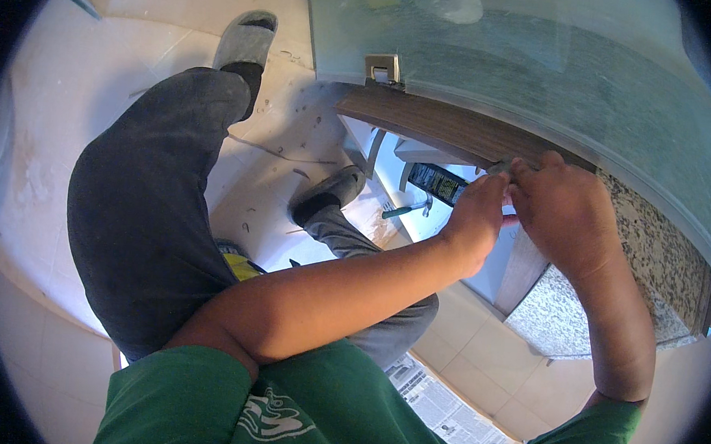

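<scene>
Your left hand (478, 221) and your right hand (564, 210) meet on the right of the scene, at the near edge of the dark wood panel (427, 120) that runs along the open cabinet (388, 155). The fingers of both are bent in and close together at that edge; whatever lies between the fingertips is hidden, so I cannot tell whether either hand pinches something. The cabinet has a pale interior, and in it, just left of your left hand, a black container (435, 183) with a printed label lies tilted; its contents cannot be seen. Nearer than that container, a hammer (409, 211) with a green handle lies with its head toward your left hand and its handle pointing left. Beyond the wood panel, on the far right, spreads a large glass sheet (495, 64), with a square metal fitting (383, 69) at its near left part. A speckled stone slab (648, 232) stands right of your right hand. On the near side, right of your body, a newspaper (446, 411) is spread out, partly covered by your green shirt (328, 407).
</scene>
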{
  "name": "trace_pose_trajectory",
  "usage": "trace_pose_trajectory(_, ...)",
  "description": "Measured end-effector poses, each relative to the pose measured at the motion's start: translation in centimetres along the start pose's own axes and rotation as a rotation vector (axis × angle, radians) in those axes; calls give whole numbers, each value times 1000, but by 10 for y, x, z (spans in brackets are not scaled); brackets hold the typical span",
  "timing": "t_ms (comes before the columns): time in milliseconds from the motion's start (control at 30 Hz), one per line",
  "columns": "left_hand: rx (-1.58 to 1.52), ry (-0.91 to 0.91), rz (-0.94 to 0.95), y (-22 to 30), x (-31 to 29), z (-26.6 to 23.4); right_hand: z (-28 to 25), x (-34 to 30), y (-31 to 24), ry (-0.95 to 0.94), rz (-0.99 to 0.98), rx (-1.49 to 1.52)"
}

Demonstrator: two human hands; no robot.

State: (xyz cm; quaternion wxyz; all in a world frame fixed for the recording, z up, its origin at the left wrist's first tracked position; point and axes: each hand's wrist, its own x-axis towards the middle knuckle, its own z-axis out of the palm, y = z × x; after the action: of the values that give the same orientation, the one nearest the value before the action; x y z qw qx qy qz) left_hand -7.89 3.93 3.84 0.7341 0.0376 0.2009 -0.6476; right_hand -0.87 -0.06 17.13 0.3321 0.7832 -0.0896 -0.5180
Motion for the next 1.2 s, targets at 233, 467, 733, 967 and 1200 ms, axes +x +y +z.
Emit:
trace_pose_trajectory(233,-22,16,-19,0,7,-1,8,-2,1,49,26,23)
trace_pose_trajectory(467,4,-16,-36,3,19,-8,13,-1,0,69,40,20)
trace_pose_trajectory(733,143,-30,-34,15,17,-9,21,4,-4,77,60,40)
trace_pose_trajectory(967,348,6,171,9,36,-71,-7,-22,3,176,86,97)
trace_pose_trajectory(1200,1150,36,989,47,50,-76,56,-108,-45,98,-57,663)
